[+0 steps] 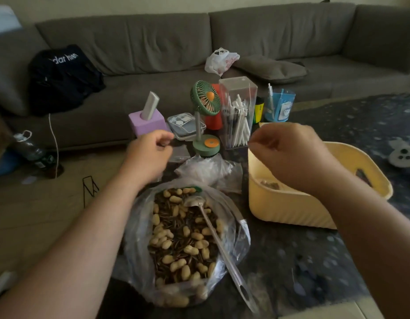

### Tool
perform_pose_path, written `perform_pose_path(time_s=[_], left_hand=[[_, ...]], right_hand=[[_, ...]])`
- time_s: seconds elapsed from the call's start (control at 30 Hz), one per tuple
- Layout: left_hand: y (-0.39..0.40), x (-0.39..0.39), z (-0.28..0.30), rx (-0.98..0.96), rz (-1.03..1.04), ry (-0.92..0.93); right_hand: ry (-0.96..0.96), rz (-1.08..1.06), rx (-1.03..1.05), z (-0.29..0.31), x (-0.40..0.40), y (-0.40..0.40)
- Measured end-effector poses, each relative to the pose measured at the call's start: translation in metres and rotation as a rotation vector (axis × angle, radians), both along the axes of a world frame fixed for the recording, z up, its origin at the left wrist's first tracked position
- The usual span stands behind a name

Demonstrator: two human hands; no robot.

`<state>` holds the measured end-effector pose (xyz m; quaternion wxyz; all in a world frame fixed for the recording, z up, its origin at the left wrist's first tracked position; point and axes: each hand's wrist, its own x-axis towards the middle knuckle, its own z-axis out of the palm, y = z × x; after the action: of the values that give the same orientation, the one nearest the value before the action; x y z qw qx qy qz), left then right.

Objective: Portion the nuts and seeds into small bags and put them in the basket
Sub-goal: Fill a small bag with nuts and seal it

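Note:
A large clear bag (236, 236) lies open on the dark table, full of peanuts and sunflower seeds (176, 238), with a metal spoon (219, 238) resting in it. Behind it is a heap of small clear bags (211, 171). To the right stands the yellow basket (282, 210) with a filled portion (270, 185) on its floor. My left hand (151, 153) hovers beyond the big bag, fingertips pinching the edge of a small clear bag (180, 154). My right hand (289, 153) is raised over the basket's left rim with its fingers curled; I see nothing in it.
Behind the bags stand a green desk fan (205, 116), a clear box of pens (237, 113), a blue cup (280, 104), a purple holder (147, 123) and a small lidded box (185, 124). A grey sofa (153, 47) runs along the back.

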<state>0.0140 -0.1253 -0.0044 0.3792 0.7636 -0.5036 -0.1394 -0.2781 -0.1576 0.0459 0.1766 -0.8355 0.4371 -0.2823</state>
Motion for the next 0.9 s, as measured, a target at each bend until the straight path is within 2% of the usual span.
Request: perform_pose_path(time_s=[0.07, 0.13, 0.2, 0.27, 0.37, 0.53, 0.7, 0.9], left_hand=[[0.001, 0.035, -0.02, 0.2, 0.056, -0.107], [0.005, 0.057, -0.052, 0.41, 0.049, -0.144], [0.011, 0.066, -0.077, 0.476, 0.008, -0.218], [0.015, 0.068, -0.088, 0.411, 0.006, -0.303], [0.02, 0.064, -0.091, 0.308, 0.04, -0.388], [0.032, 0.06, -0.089, 0.226, 0.105, -0.376], [0.048, 0.041, -0.049, 0.025, 0.07, -0.18], [0.084, -0.028, -0.003, -0.215, -0.185, -0.001]], right_hand=[[-0.054, 0.091, -0.013, -0.008, 0.019, 0.012], [0.037, 0.222, -0.025, -0.028, 0.039, 0.023], [0.163, 0.324, -0.125, -0.053, 0.054, 0.029], [0.195, 0.365, -0.185, -0.069, 0.06, 0.028], [0.12, 0.385, -0.172, -0.073, 0.061, 0.028], [0.109, 0.36, -0.127, -0.072, 0.061, 0.034], [-0.007, 0.239, 0.144, -0.063, 0.07, 0.039], [-0.393, 0.087, 0.522, -0.051, 0.086, 0.041]])
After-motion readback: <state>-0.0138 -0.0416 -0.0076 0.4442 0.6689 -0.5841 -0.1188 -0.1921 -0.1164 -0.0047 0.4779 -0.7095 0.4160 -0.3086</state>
